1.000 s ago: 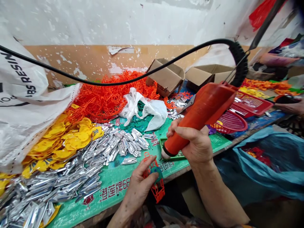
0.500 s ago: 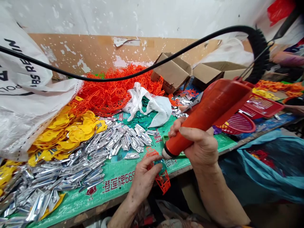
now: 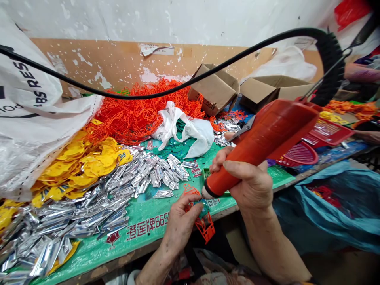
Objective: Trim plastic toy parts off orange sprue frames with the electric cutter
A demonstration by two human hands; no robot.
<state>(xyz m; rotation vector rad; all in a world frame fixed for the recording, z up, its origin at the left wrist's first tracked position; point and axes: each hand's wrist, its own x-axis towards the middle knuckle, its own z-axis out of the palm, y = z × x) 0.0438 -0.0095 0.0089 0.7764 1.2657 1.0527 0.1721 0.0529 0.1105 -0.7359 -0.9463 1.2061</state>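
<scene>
My right hand (image 3: 252, 182) is wrapped round a red electric screwdriver (image 3: 261, 138) with a black collar, its tip slanting down to the left. A black cable runs from its upper end. Between the thumb and fingers of my left hand (image 3: 182, 221) is an orange plastic frame (image 3: 204, 227) with a green piece set in it. The screwdriver's nose meets this frame right by my left fingertips; the bit and any screw are hidden. Just behind the nose, a green basket (image 3: 207, 172) is partly covered by my right hand and the tool.
Silver parts (image 3: 115, 198), yellow pieces (image 3: 97, 160) and an orange heap of frames (image 3: 133, 111) cover the left and back. A white bag (image 3: 197, 140) holds green pieces. Cardboard boxes (image 3: 215, 89), red baskets (image 3: 299, 154) and a blue bag (image 3: 320, 213) lie right. Another person's hand (image 3: 368, 136) shows far right.
The view has shifted slightly. The screwdriver's upper end and its cable have swung a little to the right, while its nose stays at the orange frame. Both hands keep their hold.
</scene>
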